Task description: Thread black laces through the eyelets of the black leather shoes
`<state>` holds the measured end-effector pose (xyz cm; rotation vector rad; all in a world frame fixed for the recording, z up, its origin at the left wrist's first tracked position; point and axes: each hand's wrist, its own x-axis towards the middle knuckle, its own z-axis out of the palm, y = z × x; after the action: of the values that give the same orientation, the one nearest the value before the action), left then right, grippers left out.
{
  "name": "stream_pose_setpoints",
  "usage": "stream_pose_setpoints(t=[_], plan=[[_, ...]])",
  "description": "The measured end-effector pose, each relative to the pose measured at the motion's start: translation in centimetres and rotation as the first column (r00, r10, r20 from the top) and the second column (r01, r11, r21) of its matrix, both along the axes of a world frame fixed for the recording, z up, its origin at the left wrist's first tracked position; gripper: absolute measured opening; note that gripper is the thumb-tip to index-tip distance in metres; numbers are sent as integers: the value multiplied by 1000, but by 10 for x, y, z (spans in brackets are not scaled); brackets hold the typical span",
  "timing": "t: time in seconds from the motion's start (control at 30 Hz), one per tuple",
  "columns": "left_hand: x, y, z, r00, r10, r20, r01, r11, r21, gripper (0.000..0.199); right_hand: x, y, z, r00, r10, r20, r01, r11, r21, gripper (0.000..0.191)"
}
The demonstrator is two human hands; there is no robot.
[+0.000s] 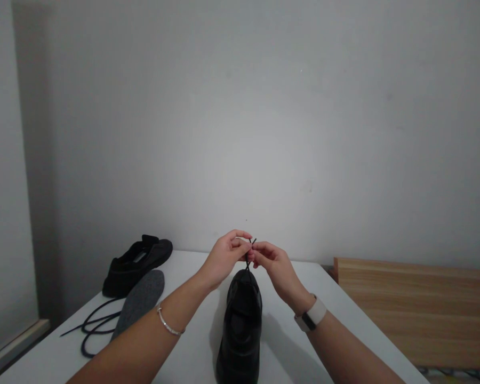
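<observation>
A black shoe (242, 330) stands on the white table, its toe pointing away from me. From its front a thin black shoelace (247, 262) rises, and the two strands cross above the toe. My left hand (229, 253) pinches the lace between thumb and fingers. Close against it, my right hand (274, 261) also pinches the lace, with a short end sticking up between the fingertips. Exactly which strand each hand has is too small to tell. A bracelet (170, 324) is on my left wrist, a pale watch band (318, 313) on my right.
On the left of the table (188, 341) sit a second black shoe (120, 274), a grey insole (144, 296) and a loose black lace (90, 333). A plain wall (240, 133) rises behind the table. Wooden boarding (416, 309) is beyond the right edge.
</observation>
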<state>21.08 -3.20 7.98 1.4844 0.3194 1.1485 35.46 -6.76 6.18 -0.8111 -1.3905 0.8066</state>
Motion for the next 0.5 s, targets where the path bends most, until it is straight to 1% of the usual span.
stream_pose_setpoints(t=[0.1, 0.2, 0.27, 0.3, 0.37, 0.43, 0.5], plan=[[-6, 6, -5, 1000, -13, -3, 13, 999, -49, 37, 4, -1, -5, 992, -1, -129, -2, 1000, -27, 21], [-18, 15, -14, 1000, 22, 8, -21, 994, -106, 36, 14, -3, -13, 940, 81, -330, -107, 992, -62, 23], [-28, 22, -22, 996, 67, 64, -56, 984, -167, 34, 24, -6, -19, 899, 114, -423, -166, 982, -87, 23], [-33, 27, -27, 990, 93, 102, -71, 977, -203, 32, 30, -7, -23, 887, 109, -448, -172, 980, -103, 23], [-43, 35, -38, 974, 139, 178, -87, 958, -272, 30, 42, -9, -31, 880, 66, -471, -149, 979, -141, 22], [-49, 40, -48, 960, 165, 226, -87, 944, -319, 29, 52, -12, -41, 890, 11, -455, -100, 980, -171, 21], [-53, 43, -57, 964, 156, 216, -80, 943, -324, 27, 59, -14, -49, 931, -38, -362, -30, 983, -180, 21]])
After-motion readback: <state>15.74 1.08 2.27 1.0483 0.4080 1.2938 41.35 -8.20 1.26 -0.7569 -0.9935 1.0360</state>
